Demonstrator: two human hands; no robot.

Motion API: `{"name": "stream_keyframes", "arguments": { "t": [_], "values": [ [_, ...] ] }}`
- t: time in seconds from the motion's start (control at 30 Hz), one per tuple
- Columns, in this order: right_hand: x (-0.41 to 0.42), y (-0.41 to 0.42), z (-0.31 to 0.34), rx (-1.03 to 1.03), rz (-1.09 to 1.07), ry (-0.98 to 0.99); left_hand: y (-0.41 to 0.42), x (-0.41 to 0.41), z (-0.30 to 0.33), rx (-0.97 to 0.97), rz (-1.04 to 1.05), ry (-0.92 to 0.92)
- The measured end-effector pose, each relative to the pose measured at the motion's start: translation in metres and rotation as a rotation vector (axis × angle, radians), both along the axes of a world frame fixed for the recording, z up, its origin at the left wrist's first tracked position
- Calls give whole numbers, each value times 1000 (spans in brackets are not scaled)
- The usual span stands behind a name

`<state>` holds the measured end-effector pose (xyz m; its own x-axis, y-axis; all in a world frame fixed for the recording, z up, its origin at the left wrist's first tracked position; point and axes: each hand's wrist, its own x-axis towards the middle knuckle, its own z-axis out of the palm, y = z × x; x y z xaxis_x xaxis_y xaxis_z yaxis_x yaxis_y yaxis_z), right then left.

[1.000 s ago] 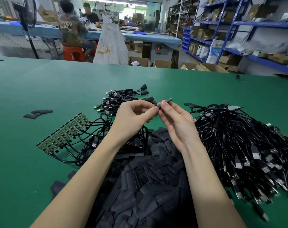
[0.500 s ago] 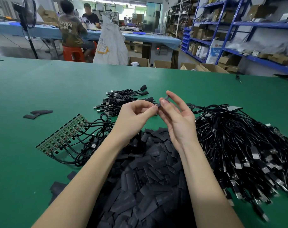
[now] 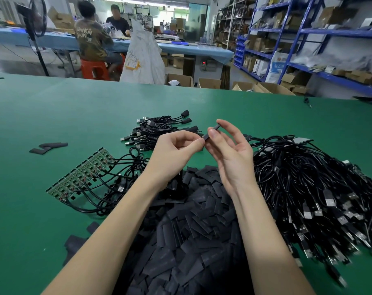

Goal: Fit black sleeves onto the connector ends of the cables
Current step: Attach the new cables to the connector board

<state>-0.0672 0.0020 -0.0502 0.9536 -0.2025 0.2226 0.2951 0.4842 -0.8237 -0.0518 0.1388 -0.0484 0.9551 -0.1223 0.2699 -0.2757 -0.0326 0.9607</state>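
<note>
Above the green table (image 3: 53, 116), my left hand (image 3: 176, 152) and my right hand (image 3: 232, 152) meet fingertip to fingertip. Between them is a small black sleeve (image 3: 211, 132), tilted up to the right. My left hand pinches its lower end with curled fingers; my right thumb and forefinger pinch its upper part, the other fingers spread. A cable hangs from my left hand, mostly hidden. A heap of flat black sleeves (image 3: 191, 241) lies under my forearms. A big tangle of black cables (image 3: 319, 188) with USB plugs lies at the right.
A small bundle of sleeved cables (image 3: 159, 128) lies beyond my hands. A strip of green circuit boards (image 3: 80, 175) with cables attached lies at the left. Loose sleeves (image 3: 49, 146) rest further left. Two people sit at a blue bench; blue shelving stands at the right.
My right hand's fingers have opened out and lifted while thumb and forefinger keep the sleeve. The sleeve has tilted more upright. My left hand has stayed nearly still.
</note>
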Motion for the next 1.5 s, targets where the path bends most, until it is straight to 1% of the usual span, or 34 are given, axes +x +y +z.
{"name": "stream_keyframes", "arguments": {
  "t": [0.17, 0.33, 0.6, 0.73, 1.1, 1.2, 1.37, 1.5],
  "values": [
    [1, -2, -2, -16, -5, -10, 0, -1, 1, 17, 2, -14],
    [1, -5, -4, 131, 127, 71, 2, -1, 0, 29, -11, -20],
    [1, -11, -2, 142, 175, 97, 3, -1, 1, 43, -63, -50],
    [0, -13, 1, 105, 157, 104, 3, -2, 2, 46, -83, -47],
    [-4, -13, 4, 108, 142, 97, 3, -1, 1, 47, -99, -79],
    [-3, -13, 4, 79, 128, 83, 3, 0, 0, 40, -88, -80],
    [-2, -8, 2, 51, 49, 13, 3, 1, -1, 35, -82, -81],
    [-1, -5, 2, 37, 14, 4, 3, 1, -2, 41, -76, -96]
  ]
}}
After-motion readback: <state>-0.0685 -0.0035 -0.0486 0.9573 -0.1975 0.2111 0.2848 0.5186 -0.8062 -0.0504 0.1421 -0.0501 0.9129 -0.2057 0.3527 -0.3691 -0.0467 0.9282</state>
